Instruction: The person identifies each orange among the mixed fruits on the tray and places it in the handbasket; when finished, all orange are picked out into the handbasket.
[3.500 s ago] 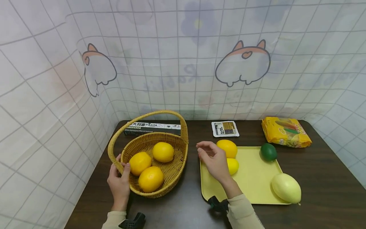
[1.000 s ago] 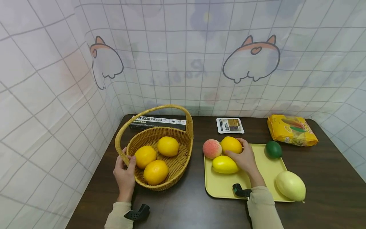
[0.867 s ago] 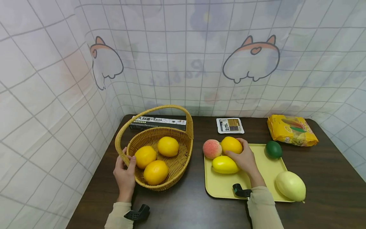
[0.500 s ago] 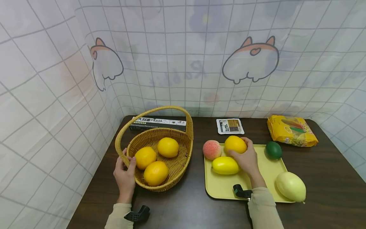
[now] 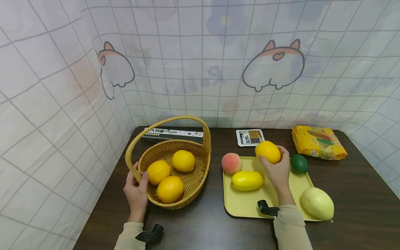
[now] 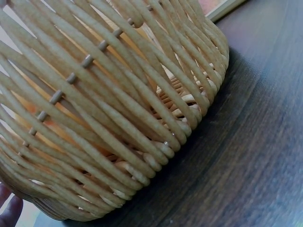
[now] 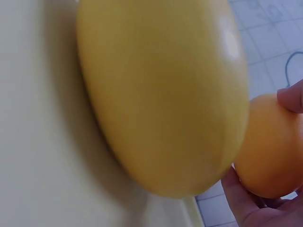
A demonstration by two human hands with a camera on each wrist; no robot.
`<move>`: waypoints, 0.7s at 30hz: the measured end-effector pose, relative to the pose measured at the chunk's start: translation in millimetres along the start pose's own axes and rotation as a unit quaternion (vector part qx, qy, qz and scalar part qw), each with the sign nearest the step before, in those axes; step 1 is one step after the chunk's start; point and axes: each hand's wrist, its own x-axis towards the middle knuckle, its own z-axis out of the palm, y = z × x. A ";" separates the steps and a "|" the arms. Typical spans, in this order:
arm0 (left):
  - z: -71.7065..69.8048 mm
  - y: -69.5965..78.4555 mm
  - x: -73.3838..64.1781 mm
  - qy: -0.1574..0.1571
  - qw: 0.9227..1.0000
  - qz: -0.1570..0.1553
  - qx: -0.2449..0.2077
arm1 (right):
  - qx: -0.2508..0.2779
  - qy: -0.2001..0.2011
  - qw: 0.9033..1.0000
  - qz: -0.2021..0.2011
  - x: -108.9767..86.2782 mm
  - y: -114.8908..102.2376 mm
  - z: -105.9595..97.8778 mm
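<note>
My left hand (image 5: 136,194) grips the wicker basket (image 5: 196,185) at the left foot of its arched handle, thumb on the inner side. Inside the basket lie three yellow-orange fruits like oranges (image 5: 170,189). My right hand (image 5: 279,172) holds another orange (image 5: 267,152) between thumb and fingers, up over the back edge of the pale yellow tray (image 5: 242,205). In the right wrist view this orange (image 7: 267,146) shows beyond a large, smooth yellow oval fruit (image 7: 163,94). That oval fruit (image 5: 248,180) lies on the tray, with a pink peach (image 5: 231,163) at the back left corner.
On the tray's right side are a dark green fruit (image 5: 299,164) and a big pale yellow-green fruit (image 5: 317,203) overlapping the rim. Behind stand a black pasta box (image 5: 172,135), a flat white packet (image 5: 250,137) and a yellow snack bag (image 5: 319,142). A grid-patterned cloth closes off the back.
My right hand has left the tray's left end, where the peach now shows, and taken hold of the orange. It has lifted the orange and shifted right. My left hand stays on the basket.
</note>
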 end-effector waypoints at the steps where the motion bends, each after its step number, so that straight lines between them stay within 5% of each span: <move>1: 0.0 0.2 0.0 -0.001 1.000 -0.001 -0.001 | 0.003 0.005 1.000 -0.006 -0.1 -2.1 0.0; 7: -0.5 1.6 -0.9 0.001 1.000 -0.003 0.005 | -0.018 0.005 0.999 -0.036 -2.9 -16.7 0.6; 15: 0.1 1.4 -0.7 0.002 1.000 0.001 0.000 | -0.005 -0.070 0.996 -0.051 -14.6 -43.1 7.2; 21: -0.4 36.6 -4.9 0.000 1.000 -0.003 0.001 | 0.024 -0.136 0.989 -0.049 -23.5 -53.2 19.1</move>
